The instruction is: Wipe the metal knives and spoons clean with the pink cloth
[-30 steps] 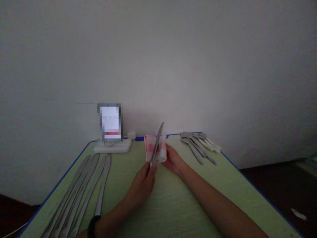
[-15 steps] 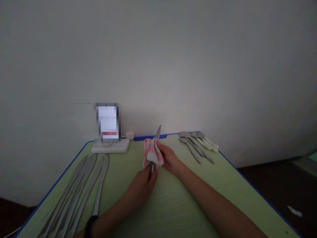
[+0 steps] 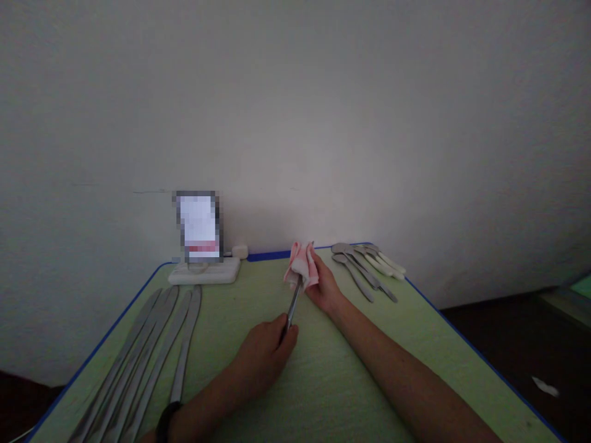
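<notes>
My left hand (image 3: 272,347) is closed around the handle of a table knife (image 3: 294,300) that points up and away from me. Most of the blade is wrapped in a pink and white cloth (image 3: 302,261), and only its tip shows beyond the far side. With the fingers partly hidden behind the fabric, my right hand (image 3: 325,283) grips the cloth around the blade. Several metal knives (image 3: 159,357) lie side by side on the table to the left of my left forearm.
On the green table (image 3: 231,314), several spoons (image 3: 353,274) and some white-handled cutlery (image 3: 381,264) lie at the back right. A phone with a blurred screen (image 3: 199,224) stands on a white base (image 3: 205,271) at the back left, beside a small white block (image 3: 239,251). A wall rises behind.
The cloth and my right hand have moved up the blade toward its tip, slightly rightward. More of the knife's handle end shows between my hands, and less of the tip sticks out.
</notes>
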A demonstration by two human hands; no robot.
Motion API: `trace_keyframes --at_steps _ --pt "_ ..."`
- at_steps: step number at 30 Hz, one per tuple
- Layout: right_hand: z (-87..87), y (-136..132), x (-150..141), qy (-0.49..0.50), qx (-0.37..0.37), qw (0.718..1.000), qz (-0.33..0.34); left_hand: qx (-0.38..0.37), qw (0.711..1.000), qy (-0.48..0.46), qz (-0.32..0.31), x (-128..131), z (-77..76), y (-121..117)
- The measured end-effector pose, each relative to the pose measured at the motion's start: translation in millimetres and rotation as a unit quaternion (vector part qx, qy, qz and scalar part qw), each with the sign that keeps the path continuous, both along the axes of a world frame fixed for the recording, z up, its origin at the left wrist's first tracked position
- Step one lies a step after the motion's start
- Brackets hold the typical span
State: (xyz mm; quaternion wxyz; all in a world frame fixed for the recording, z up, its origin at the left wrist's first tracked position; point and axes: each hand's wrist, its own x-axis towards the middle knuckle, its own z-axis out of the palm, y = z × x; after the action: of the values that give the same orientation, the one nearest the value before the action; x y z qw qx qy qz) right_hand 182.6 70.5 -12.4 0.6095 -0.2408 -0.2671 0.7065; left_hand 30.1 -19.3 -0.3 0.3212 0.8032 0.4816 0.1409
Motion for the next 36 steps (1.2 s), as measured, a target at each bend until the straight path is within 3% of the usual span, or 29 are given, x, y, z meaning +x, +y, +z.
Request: trace_keyframes --at_steps 5,10,20,24,32,36 --pt "-0.4 7 8 0.030 -0.018 0.999 -0.032 -0.004 1.000 0.004 -0.007 0 1.2 -2" --pt "-4.5 9 7 -0.008 -0.016 0.998 -0.054 -0.071 0.992 -0.101 0.027 -2 -3.4 -3" --pt "-2.5 -7 5 -0.118 0.009 0.990 0.073 -0.100 0.978 -0.177 0.051 0 -6.4 0" --pt "-6.4 -2 5 -0.097 -0.010 0.995 0.029 -0.082 0.983 -0.159 0.042 0 -5.2 1" --pt "-16.5 15 7 -0.016 -0.046 0.996 -0.076 -0.006 1.000 -0.024 0.007 -1 -1.6 -3" --pt "-14.4 12 7 -0.033 -0.028 0.996 -0.075 -0.023 0.998 -0.052 0.013 -1 -3.4 -3"
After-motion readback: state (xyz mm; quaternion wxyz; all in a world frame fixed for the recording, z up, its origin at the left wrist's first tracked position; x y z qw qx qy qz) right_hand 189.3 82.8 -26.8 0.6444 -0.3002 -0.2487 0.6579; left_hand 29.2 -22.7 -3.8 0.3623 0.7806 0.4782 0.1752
